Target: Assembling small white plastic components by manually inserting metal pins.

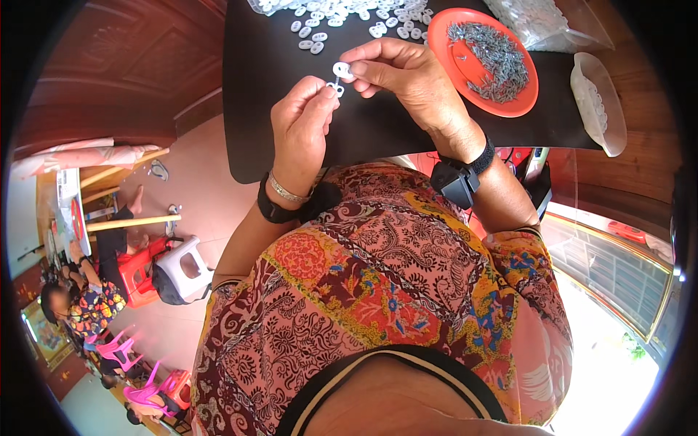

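Over the black table, my left hand (302,120) pinches a small white plastic piece with ring-like openings (335,89). Just above it, the thumb and forefinger of my right hand (407,80) grip a white oval plastic piece with holes (342,70). The two pieces almost meet, and a thin grey part seems to stand between them, too small to make out fully. Loose white oval pieces (311,34) lie scattered beyond my hands. Right of my right hand sits an orange-red plate (454,86) heaped with small grey metal screws or pins (502,62).
A clear bag of white pieces (534,25) lies at the far right. Near the table's right edge stands a translucent tray (614,116) with white parts inside. To the left, another person (94,301) sits among red and pink plastic stools (138,276).
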A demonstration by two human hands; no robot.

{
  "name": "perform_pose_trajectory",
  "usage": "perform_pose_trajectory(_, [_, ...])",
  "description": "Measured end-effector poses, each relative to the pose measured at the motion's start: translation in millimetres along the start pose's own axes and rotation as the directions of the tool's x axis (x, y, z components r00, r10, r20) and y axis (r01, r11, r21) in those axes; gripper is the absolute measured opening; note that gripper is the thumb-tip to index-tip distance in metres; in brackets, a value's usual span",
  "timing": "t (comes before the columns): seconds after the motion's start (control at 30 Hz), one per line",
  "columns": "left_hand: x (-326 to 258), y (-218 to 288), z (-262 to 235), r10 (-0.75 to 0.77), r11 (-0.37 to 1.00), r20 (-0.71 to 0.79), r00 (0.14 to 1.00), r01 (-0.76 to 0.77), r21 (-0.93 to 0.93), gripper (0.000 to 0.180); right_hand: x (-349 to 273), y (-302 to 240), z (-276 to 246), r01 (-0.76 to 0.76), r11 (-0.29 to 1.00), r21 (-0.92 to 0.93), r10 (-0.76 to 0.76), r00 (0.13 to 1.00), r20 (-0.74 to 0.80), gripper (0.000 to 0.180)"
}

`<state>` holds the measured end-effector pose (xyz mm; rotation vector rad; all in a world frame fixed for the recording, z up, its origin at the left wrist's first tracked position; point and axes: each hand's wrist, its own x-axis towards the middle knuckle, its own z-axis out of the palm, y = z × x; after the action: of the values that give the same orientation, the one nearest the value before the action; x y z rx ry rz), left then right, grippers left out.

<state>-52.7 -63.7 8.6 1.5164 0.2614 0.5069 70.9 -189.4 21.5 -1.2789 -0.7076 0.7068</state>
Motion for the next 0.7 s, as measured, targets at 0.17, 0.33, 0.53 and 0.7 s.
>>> perform_pose_trajectory(0.17, [-1.4,-0.2,1.2,0.019,0.999,0.001,1.0,-0.019,0.036,0.019,-2.3,-3.8,2.2,0.027,0.997,-0.066,-0.027,1.0,-0.005,0.018])
perform_pose_trajectory(0.33, [-1.1,0.1,2.3,0.0,0.999,0.0,1.0,0.0,0.047,0.018,-3.3,-1.7,2.6,0.067,0.991,-0.116,-0.069,0.997,-0.015,0.017])
perform_pose_trajectory(0.53, [-2.3,-3.8,0.5,0.059,0.992,0.009,0.998,-0.06,0.109,0.019,-7.6,-2.8,6.9,0.136,0.956,-0.26,-0.151,0.988,-0.038,0.016])
perform_pose_trajectory(0.7, [-3.1,-3.9,0.0,0.072,0.986,0.02,0.997,-0.075,0.149,0.019,-7.3,-2.3,6.1,0.109,0.967,-0.232,-0.119,0.993,-0.027,0.016])
